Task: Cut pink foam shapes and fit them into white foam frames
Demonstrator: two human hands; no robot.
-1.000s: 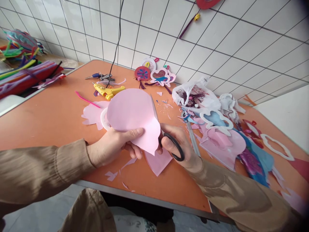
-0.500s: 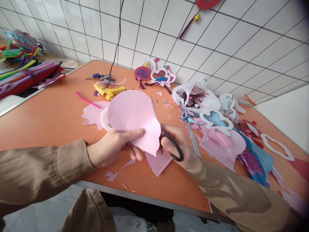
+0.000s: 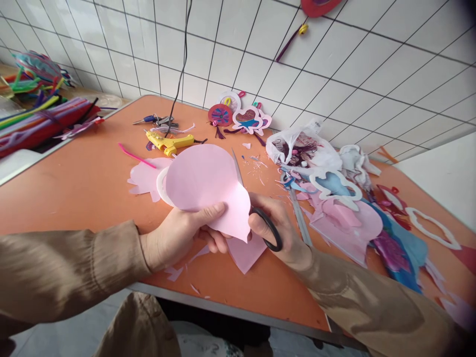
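My left hand [image 3: 197,225] pinches a pink foam sheet [image 3: 203,178] with a rounded upper edge, the thumb lying on its face. In my right hand [image 3: 278,230] is a pair of scissors with black handles [image 3: 270,229]. A blade tip shows past the sheet's right edge; the rest of the blades is hidden behind the sheet. Below the hands another pink piece with a pointed corner [image 3: 247,255] lies on the table. Behind the held sheet, at its left, are a white ring [image 3: 161,186] and a pink scalloped cutout [image 3: 145,177].
A yellow glue gun [image 3: 169,142] and keys [image 3: 161,120] lie at the back of the orange table [image 3: 82,191]. Finished ornaments [image 3: 238,114] lean on the tiled wall. On the right are a plastic bag [image 3: 308,146], a metal ruler [image 3: 300,218] and foam scraps. Pipe cleaners [image 3: 40,121] fill the far left.
The pink sheet and my left hand have shifted slightly right and down, bringing the sheet's lower right corner closer to the scissors handle. The view has also shifted slightly.
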